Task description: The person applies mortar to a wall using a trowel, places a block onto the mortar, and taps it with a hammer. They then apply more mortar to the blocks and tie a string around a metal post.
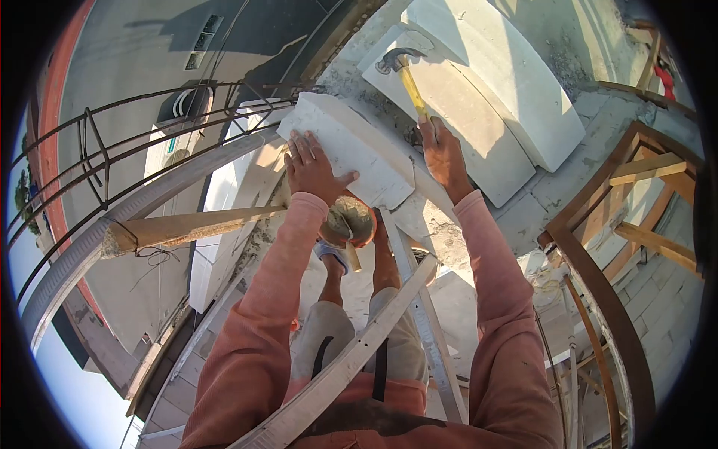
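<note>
1. Pink sleeves (262, 292) reach forward over a pale bar (357, 349) and a metal bar (424, 318), which crowd the space before the lap.
2. Left hand (315, 168): fingers slightly spread, laid flat on the white block. Right hand (445, 157): closed around the hammer's handle.
3. White block (363, 146) lies ahead of the knees, under the left palm. It is probably weighty, stiff and dusty, with edges that could chip; support at both ends seems safer than pinching a corner.
4. Hammer (410, 84) points away, over larger blocks (464, 97); likely head-heavy, best held low on its yellow handle.
5. Round container (350, 221) sits near the feet; a plank (194, 228) juts in beside the left forearm.
6. Rebar (105, 146) on the left and a wooden frame (580, 251) on the right limit sideways room.
</note>
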A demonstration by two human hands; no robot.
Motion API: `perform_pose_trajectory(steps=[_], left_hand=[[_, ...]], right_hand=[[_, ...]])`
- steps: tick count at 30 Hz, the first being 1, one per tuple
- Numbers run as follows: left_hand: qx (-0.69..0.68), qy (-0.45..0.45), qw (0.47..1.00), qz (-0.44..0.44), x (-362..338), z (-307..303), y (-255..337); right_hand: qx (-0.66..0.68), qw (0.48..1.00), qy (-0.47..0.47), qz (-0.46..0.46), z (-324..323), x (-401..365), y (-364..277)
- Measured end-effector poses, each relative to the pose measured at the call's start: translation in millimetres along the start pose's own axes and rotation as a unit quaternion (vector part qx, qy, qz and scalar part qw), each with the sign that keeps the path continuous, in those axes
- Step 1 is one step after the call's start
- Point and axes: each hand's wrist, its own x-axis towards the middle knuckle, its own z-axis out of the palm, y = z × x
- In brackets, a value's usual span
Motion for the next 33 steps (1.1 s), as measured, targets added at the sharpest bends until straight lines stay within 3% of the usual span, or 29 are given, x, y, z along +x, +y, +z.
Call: perform_pose_trajectory(steps=[2, 4, 6, 9, 13, 16, 22, 25, 28, 31, 33], left_hand=[[-0.003, 0.006, 1.000, 0.002, -1, 4, -2], [-0.003, 0.010, 1.000, 0.006, 1, 3, -2], [0.002, 0.005, 1.000, 0.005, -1, -1, -1], [-0.010, 0.024, 1.000, 0.016, -2, 2, -3], [-0.012, 0.022, 1.000, 0.017, 1, 2, -3], [0.004, -0.003, 1.000, 0.005, -1, -2, -1], [0.009, -0.018, 1.000, -0.007, -3, -7, 2], [0.012, -0.009, 1.000, -0.005, -2, -7, 1], [0.018, -0.010, 1.000, -0.008, -4, -5, 3], [0.018, -0.022, 0.999, -0.018, 1, -5, 4], [0.023, -0.032, 0.999, -0.013, 1, -6, 4]], right_hand=[[-0.090, 0.992, 0.008, -0.090, 15, 27, 15], [-0.136, 0.989, -0.008, -0.061, 24, 51, 4], [-0.134, 0.986, -0.058, 0.085, 40, 63, -36], [-0.214, 0.947, -0.214, 0.104, 83, 69, -12], [-0.167, 0.955, -0.190, 0.156, 89, 56, -20], [-0.188, 0.950, -0.209, 0.136, 88, 59, -19], [-0.065, 0.965, -0.156, 0.202, 85, 74, 5], [-0.059, 0.982, -0.110, 0.139, 63, 72, -12], [-0.185, 0.967, -0.163, 0.069, 86, 53, 4], [-0.169, 0.949, -0.240, 0.115, 79, 62, -13], [-0.174, 0.949, -0.229, 0.128, 78, 56, -24]])
